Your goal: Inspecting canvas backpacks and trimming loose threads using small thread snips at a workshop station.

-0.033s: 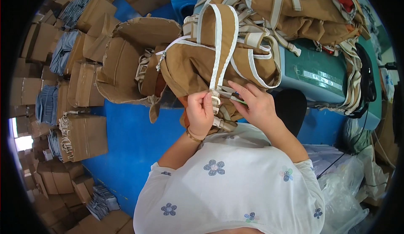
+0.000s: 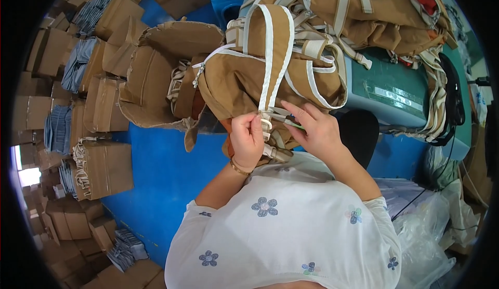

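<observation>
Here, the left hand (image 2: 247, 139) pinches thumb and fingers together at the near end of a brown strap (image 2: 279, 37), just beside a white buckle (image 2: 266, 125). The right hand (image 2: 318, 131) has its fingers curled around small scissors (image 2: 284, 118), blades pointing left. The brown bag (image 2: 228, 81) sits just beyond, between an open carton (image 2: 144, 78) left and a green surface (image 2: 359, 78) right.

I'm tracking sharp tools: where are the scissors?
In the head view, just right of centre, the scissors are in the right hand, beside the left hand, by the white-edged tan strap.
</observation>
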Action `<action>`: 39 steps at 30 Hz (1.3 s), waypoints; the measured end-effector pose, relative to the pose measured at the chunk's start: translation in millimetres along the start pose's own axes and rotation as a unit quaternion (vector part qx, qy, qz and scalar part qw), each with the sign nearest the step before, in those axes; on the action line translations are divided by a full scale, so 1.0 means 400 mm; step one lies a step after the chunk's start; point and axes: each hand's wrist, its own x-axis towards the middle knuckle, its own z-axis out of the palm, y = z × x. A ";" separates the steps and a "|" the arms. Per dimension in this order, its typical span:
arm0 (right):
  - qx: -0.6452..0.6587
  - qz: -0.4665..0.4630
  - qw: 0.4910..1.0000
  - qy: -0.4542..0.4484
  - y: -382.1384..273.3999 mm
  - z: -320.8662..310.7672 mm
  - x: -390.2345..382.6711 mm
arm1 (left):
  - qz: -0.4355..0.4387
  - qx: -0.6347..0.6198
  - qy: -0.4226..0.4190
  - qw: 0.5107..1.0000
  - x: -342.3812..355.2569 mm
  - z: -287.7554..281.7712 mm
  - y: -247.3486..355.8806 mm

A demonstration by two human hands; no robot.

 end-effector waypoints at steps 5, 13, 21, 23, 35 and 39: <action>-0.002 -0.054 0.999 0.000 -0.006 -0.002 -0.002 | 0.090 0.056 0.035 0.994 -0.003 0.003 0.005; -0.026 -0.061 0.997 0.027 -0.015 0.002 -0.009 | 0.124 0.074 -0.005 0.990 -0.012 0.000 -0.007; -0.072 -0.095 0.992 0.028 -0.004 0.010 -0.023 | 0.122 0.077 -0.017 0.989 -0.009 0.005 0.007; 0.035 -0.052 0.998 0.026 0.011 0.019 -0.023 | 0.103 0.053 -0.023 0.993 -0.006 0.010 0.015; 0.523 0.251 0.814 -0.011 0.027 0.044 0.026 | 0.034 -0.086 -0.052 0.994 0.004 -0.006 0.032; 0.534 0.293 0.793 -0.007 0.026 0.007 0.045 | 0.009 0.060 0.003 0.998 0.050 -0.090 0.030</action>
